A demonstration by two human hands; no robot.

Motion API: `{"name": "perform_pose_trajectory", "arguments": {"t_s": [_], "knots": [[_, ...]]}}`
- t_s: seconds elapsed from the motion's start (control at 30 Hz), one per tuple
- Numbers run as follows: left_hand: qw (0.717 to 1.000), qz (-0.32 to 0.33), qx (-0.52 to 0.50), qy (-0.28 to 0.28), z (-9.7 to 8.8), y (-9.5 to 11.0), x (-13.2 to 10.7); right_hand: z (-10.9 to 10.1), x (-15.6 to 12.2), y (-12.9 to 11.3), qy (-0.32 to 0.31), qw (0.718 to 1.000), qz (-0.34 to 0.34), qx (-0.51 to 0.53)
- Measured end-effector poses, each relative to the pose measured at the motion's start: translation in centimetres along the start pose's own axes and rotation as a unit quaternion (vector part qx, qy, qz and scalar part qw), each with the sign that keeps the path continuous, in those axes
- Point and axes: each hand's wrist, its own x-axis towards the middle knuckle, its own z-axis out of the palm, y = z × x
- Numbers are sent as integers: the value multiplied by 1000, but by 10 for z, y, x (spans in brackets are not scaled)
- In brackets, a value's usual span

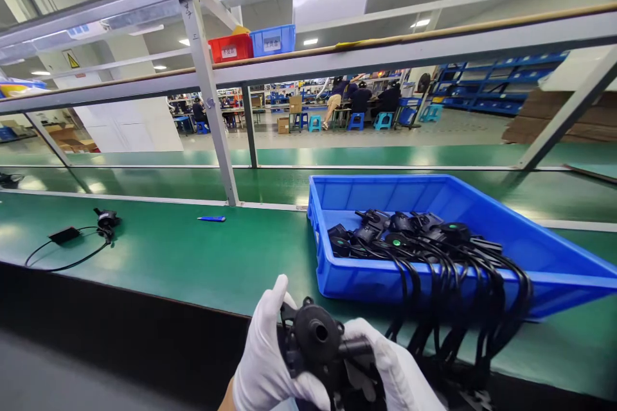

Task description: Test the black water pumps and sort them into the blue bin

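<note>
At the bench's front edge I hold a black round-bodied device (315, 334) with a hole in its round face and small lugs on its rim. My left hand (267, 353), in a white glove, wraps its left side with the thumb raised. From the right, my gloved right hand (398, 369) closes on a short cylindrical arm of the same device. Its lower part is partly hidden by my hands and the frame edge. Just beyond, a blue bin (380, 282) holds several similar black devices (400, 231), their black cables (443, 282) hanging over the front wall.
On the green bench (168, 244) lie a blue cutter knife (211, 219) and, far left, a black device with a cable and small box (65, 235). A metal upright (209, 96) carries a shelf with a red bin (231, 49) and a blue bin (272, 40). People sit far behind.
</note>
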Motion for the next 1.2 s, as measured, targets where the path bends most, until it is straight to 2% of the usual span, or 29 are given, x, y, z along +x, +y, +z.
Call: {"name": "perform_pose_trajectory", "arguments": {"t_s": [0.13,0.33,0.53,0.67,0.87,0.97,1.03,1.1,1.2], "knots": [[999,-10,35,-9,1,9,6,-4,4,9,-9,1000,-14,21],[996,42,83,4,5,22,14,-8,3,8,-25,997,-2,71],[987,122,95,38,8,14,15,-9,3,9,-5,1000,-15,0],[993,89,79,28,6,12,13,-9,6,8,-8,999,-34,-20],[996,37,83,18,7,17,15,-3,12,-8,9,1000,-9,13],[992,43,113,26,11,23,16,-4,16,-10,31,999,24,-27],[986,79,141,34,10,24,15,-8,19,-6,34,997,41,-60],[975,134,172,37,4,22,12,-17,19,1,1,998,5,-61],[962,185,197,43,-13,8,2,-33,16,12,-71,989,-119,-54]]}}
